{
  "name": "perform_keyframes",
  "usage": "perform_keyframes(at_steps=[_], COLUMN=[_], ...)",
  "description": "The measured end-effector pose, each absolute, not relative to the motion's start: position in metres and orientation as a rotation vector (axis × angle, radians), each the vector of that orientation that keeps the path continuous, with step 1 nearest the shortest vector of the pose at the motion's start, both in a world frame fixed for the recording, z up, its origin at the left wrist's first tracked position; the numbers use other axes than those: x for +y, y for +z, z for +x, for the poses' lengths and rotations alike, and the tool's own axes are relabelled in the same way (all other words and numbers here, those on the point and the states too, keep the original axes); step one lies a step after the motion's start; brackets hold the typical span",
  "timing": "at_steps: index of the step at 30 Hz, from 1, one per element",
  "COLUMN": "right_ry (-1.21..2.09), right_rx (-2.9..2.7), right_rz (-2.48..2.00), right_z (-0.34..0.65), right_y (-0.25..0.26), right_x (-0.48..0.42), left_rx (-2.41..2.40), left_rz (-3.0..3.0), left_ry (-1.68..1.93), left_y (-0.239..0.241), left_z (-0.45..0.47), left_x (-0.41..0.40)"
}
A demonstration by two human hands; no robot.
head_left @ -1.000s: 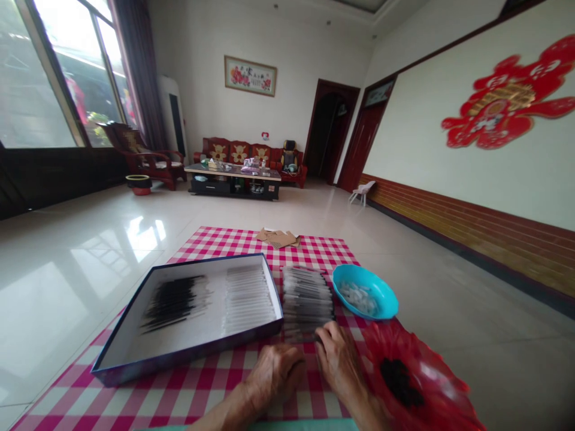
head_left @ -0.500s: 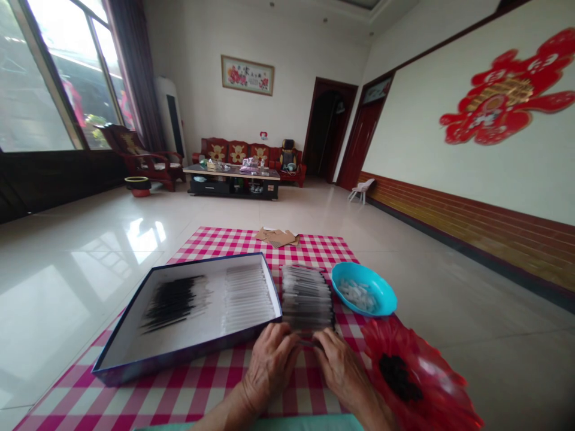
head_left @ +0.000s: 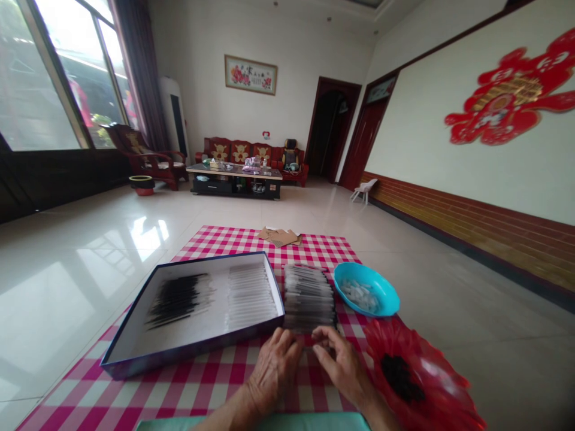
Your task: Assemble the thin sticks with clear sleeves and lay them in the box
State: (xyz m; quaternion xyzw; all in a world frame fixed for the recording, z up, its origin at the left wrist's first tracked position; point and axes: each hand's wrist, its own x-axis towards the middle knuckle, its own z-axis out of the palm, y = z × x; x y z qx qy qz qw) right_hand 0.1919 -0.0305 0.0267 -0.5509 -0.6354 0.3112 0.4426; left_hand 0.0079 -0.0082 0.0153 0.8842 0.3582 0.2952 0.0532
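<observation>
Hands work low over a pink-and-white gingham cloth (head_left: 251,239), the left hand (head_left: 274,374) and the right hand (head_left: 344,374) close together but not touching, fingers curled in just at the near end of a tight stack of slim dark-and-clear rods (head_left: 309,297). Whether those fingers pinch anything small between them, I can't tell from here. The stack lies flat on the cloth, rods running crosswise, just to the right of a shallow white box with a dark blue rim (head_left: 193,352). Inside that box, black-tipped rods (head_left: 177,299) lie in a bunch on the left, and paler, clear rods (head_left: 251,297) lie in a neat row on the right. Just beyond the right hand sits a turquoise plastic bowl (head_left: 386,305) holding small white pieces (head_left: 359,296), and a crumpled red plastic bag (head_left: 431,383) with something dark in it (head_left: 399,378) spreads near the right hand, at the cloth's edge. Flattened cardboard scraps (head_left: 278,237) lie at the far edge of the cloth, and well beyond, a low coffee table (head_left: 233,172) stands before a red wooden sofa (head_left: 238,149).
</observation>
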Motion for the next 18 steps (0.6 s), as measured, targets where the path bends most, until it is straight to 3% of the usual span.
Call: perform_keyframes(at_steps=[8,18], right_ry=[1.225,1.206], right_rx=[-0.881,-1.228], right_rz=[-1.118,-1.337], right_z=[0.190,0.172], right_y=[0.015,0.031], right_x=[-0.027,-0.026], left_rx=[1.167,1.124], left_rz=[2.565,2.614], left_ry=[0.956,0.935], left_y=[0.018,0.020], left_z=[0.000,0.005], left_x=[-0.006,-0.013])
